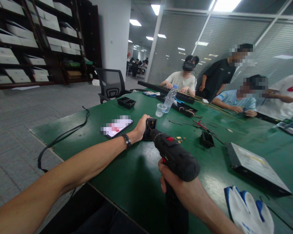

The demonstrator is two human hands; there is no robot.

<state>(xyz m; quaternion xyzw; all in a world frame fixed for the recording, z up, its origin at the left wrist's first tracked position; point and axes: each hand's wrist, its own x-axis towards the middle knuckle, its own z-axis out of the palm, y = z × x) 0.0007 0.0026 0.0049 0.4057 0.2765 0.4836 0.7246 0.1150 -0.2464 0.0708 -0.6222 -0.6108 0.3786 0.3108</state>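
My right hand (172,177) is closed round the grip of a black cordless drill (177,154) with red details. The drill points away from me, its chuck close against a small black plastic box (150,125). That box stands on its side on the green table, open face towards me, and my left hand (139,128) grips it from the left. Whether the bit touches anything inside is hidden by the chuck. Small brass-coloured pieces (178,139) lie on the table just right of the drill's front end. A smartphone (118,126) lies left of my left hand.
Another black box (207,139), a flat metal-cased unit (258,167) and white-blue gloves (249,208) are on the right. Beyond my hands stand a plastic cup (160,110) and a bottle (170,99). Black trays (126,102) sit at the far left. Several people are across the table.
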